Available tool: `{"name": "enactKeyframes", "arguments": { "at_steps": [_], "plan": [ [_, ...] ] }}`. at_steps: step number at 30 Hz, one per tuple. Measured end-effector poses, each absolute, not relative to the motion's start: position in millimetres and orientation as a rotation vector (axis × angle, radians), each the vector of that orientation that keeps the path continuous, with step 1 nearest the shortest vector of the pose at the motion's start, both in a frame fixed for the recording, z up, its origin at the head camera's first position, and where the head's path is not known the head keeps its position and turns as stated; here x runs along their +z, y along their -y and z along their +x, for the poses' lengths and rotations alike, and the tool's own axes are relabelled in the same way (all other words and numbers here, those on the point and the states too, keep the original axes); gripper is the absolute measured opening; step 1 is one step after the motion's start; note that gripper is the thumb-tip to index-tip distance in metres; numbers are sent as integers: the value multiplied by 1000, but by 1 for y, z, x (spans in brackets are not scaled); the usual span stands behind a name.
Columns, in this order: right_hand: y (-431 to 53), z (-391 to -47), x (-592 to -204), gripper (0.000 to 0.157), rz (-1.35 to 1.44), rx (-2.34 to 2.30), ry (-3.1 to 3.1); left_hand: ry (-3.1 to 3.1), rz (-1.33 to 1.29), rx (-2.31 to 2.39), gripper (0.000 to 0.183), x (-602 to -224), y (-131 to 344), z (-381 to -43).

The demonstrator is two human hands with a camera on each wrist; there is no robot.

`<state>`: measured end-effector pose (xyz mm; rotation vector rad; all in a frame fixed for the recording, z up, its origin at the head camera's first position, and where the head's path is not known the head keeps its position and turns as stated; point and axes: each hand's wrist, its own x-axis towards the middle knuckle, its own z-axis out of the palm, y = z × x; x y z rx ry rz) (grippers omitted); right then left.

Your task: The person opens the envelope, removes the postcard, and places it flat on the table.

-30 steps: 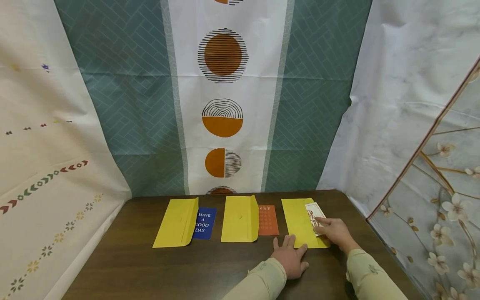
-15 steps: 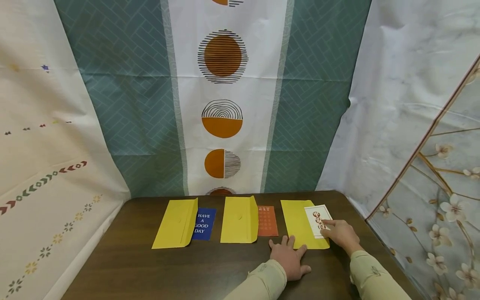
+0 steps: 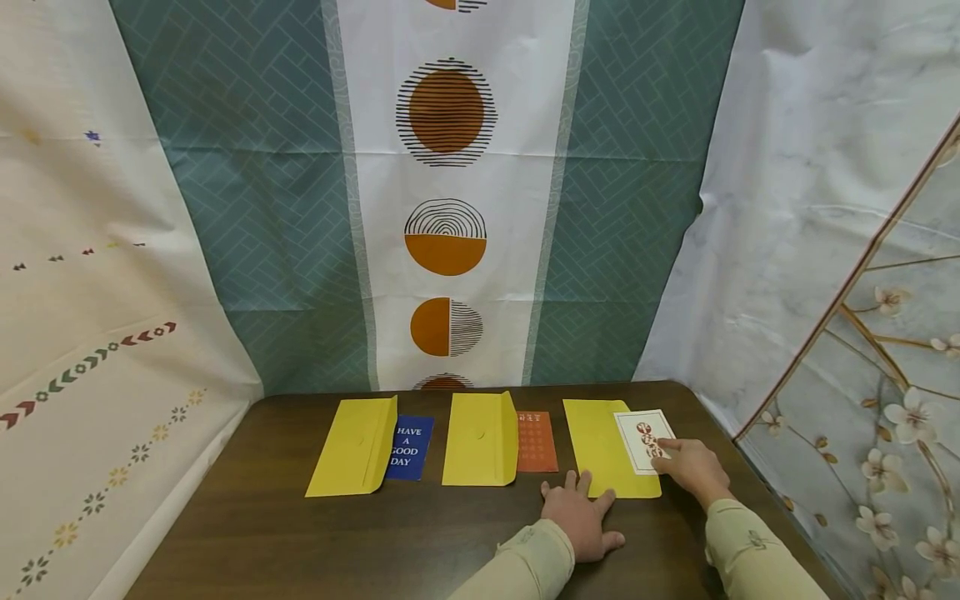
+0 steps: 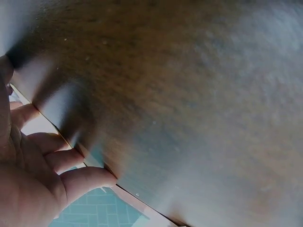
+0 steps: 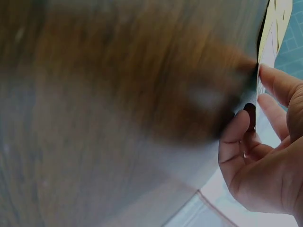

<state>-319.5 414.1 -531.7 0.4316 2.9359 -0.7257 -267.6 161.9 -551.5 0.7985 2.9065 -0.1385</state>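
Observation:
In the head view, a white card (image 3: 639, 427) with reddish-brown lettering lies over the right part of the rightmost yellow envelope (image 3: 596, 442). My right hand (image 3: 696, 468) has its index finger and thumb laid on the card's right side. The right wrist view shows these two fingers of the right hand (image 5: 270, 137) fairly straight against the card (image 5: 271, 49), while the others curl beside them. Just below the envelope's lower left corner, my left hand (image 3: 581, 515) rests spread on the brown tabletop. In the left wrist view, the left hand's (image 4: 40, 165) fingertips touch that surface.
At the left lies a yellow envelope (image 3: 348, 454) with a blue card (image 3: 409, 450) showing from beneath its flap. A middle yellow envelope (image 3: 472, 450) has an orange-red card (image 3: 536, 446) at its right. Patterned cloths (image 3: 615, 217) rise behind the dark wooden table (image 3: 315, 550).
The white card has turned from a narrow, tilted look to lying flatter and has shifted slightly right with the right hand. The left hand stays almost where it was.

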Motion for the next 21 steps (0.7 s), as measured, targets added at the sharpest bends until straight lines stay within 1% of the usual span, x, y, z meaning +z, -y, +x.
{"name": "enactKeyframes", "arguments": {
  "at_steps": [4, 11, 21],
  "plan": [
    [-423, -314, -530, 63, 471, -740, -2931, -2910, 793, -122, 64, -554, -162, -268],
    [-443, -306, -528, 58, 546, -689, -2932, -2903, 785, -96, 64, -554, -162, -267],
    [-447, -304, -527, 55, 597, -685, -2941, -2885, 788, -48, 64, -545, -157, -262]
  ]
}}
